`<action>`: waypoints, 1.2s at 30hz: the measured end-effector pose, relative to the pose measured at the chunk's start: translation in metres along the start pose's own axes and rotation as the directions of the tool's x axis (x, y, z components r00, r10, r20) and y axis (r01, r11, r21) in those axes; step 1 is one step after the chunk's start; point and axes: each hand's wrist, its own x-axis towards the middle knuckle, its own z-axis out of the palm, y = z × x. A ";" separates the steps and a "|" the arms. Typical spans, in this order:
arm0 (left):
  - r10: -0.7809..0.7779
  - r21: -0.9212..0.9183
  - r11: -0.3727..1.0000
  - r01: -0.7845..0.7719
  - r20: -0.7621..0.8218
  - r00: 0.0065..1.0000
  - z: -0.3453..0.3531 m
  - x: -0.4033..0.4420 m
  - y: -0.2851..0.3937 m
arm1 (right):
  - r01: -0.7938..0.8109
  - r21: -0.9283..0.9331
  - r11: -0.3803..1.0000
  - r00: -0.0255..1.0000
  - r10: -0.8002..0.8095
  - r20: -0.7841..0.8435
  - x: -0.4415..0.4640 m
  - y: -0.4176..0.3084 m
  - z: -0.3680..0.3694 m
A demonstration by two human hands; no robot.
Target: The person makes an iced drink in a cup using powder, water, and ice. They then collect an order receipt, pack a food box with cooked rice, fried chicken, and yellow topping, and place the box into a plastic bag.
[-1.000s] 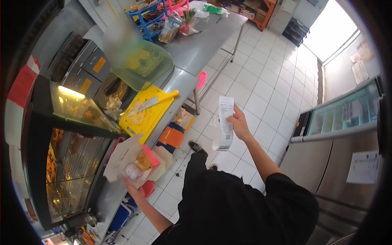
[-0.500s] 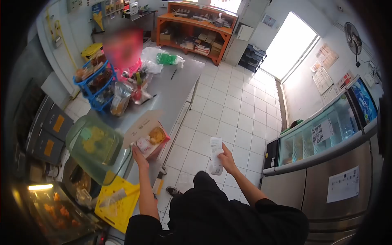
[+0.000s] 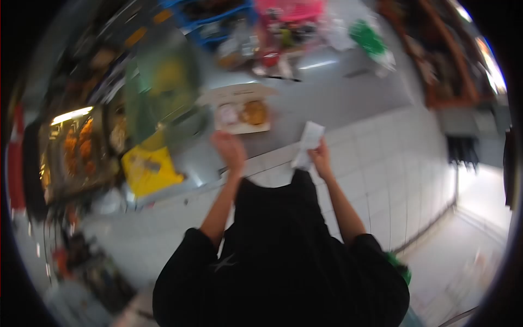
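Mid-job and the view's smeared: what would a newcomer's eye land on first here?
Probably the open white food box near the middle, with the left hand at its near left corner; blur hides whether they touch. Next, the white paper slip held in the right hand, right of the box. Off to the left, the bright yellow board stands out beside the lit display case.

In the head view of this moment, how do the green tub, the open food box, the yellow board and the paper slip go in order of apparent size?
1. Green tub
2. Open food box and yellow board: too alike to rank, with blurred edges
3. Paper slip
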 end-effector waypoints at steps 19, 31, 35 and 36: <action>-0.289 0.193 0.957 0.216 0.580 0.762 0.191 -0.098 0.050 | 0.449 -0.438 0.779 0.880 -0.303 0.365 0.234 -0.083 -0.054; -0.217 0.618 0.721 -0.314 0.631 0.744 0.204 -0.041 0.113 | 0.412 -0.909 0.060 0.787 -0.526 0.323 0.279 -0.132 -0.143; -0.176 0.593 0.730 -0.341 0.644 0.744 0.203 -0.039 0.103 | 0.033 -0.945 -0.326 0.906 -0.389 0.166 0.292 -0.163 -0.231; -0.182 0.597 0.727 -0.340 0.644 0.743 0.203 -0.038 0.103 | 0.133 -0.923 -0.361 0.884 -0.377 0.275 0.292 -0.167 -0.240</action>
